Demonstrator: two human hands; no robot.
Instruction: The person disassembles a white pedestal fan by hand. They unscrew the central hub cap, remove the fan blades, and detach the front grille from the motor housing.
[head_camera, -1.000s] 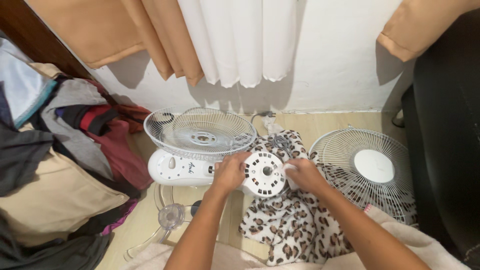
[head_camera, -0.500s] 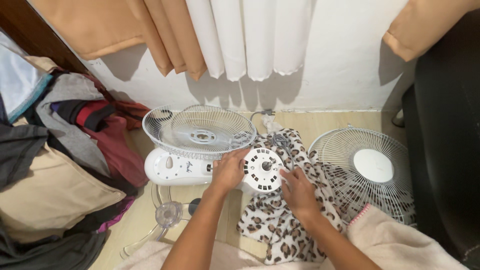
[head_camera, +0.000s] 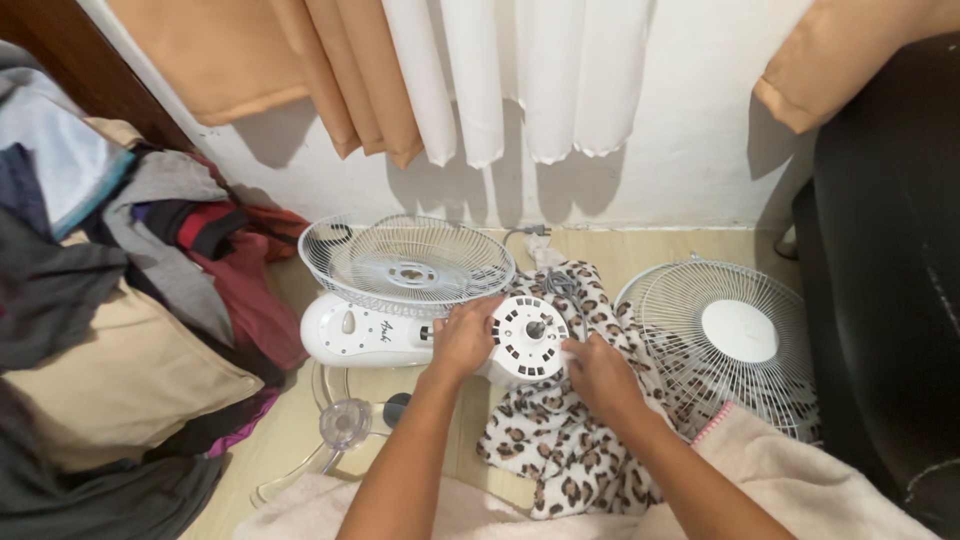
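A taken-apart white fan lies on the floor. Its round motor housing (head_camera: 528, 337), with a shaft at the centre, faces up on a leopard-print cloth (head_camera: 560, 450). My left hand (head_camera: 464, 338) grips the housing's left side, next to the white fan base (head_camera: 362, 335). My right hand (head_camera: 598, 372) rests against the housing's right edge on the cloth; whether it holds a small rag is hidden. One wire grille (head_camera: 405, 262) lies on top of the base. A second wire grille (head_camera: 735, 335) lies to the right.
Clear plastic fan blades (head_camera: 340, 428) lie near the front left. A heap of clothes and a tan cushion (head_camera: 120, 370) fill the left side. A black chair (head_camera: 890, 260) stands on the right. Curtains (head_camera: 480, 70) hang over the white wall behind. A pink towel (head_camera: 800, 490) covers my lap.
My right hand has slid from the housing's upper right edge down to its lower right side. The left hand keeps its grip. The view has shifted slightly.
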